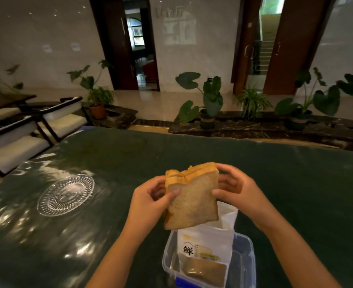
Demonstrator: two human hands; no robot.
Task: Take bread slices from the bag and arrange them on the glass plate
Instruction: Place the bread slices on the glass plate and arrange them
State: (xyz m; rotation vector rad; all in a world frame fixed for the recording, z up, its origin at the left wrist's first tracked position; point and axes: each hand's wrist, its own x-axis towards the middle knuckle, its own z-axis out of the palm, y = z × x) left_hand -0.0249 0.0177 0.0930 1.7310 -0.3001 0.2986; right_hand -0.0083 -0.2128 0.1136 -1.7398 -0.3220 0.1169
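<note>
Bread slices sit in a small stack between your two hands, raised above the surface and held nearly upright, the broad face turned toward you. The stack tilts a little: its crusted top edge leans away and to the right, its lower corner drops toward the bag directly beneath your grip. The slices are almost square, so no long axis stands out; the stack's thickness runs away from you.

Your left hand is clamped on the stack's left edge, thumb pressed on the near face, fingers curled behind. Your right hand is closed on the right edge, thumb on the near face, fingers wrapped over the top corner and back.

Below your hands, the white bag stands open in a clear plastic container with a blue rim, a brown slice showing through its window. Left of your left hand and well apart from it, the glass plate lies flat on the dark green surface, bare of bread.
</note>
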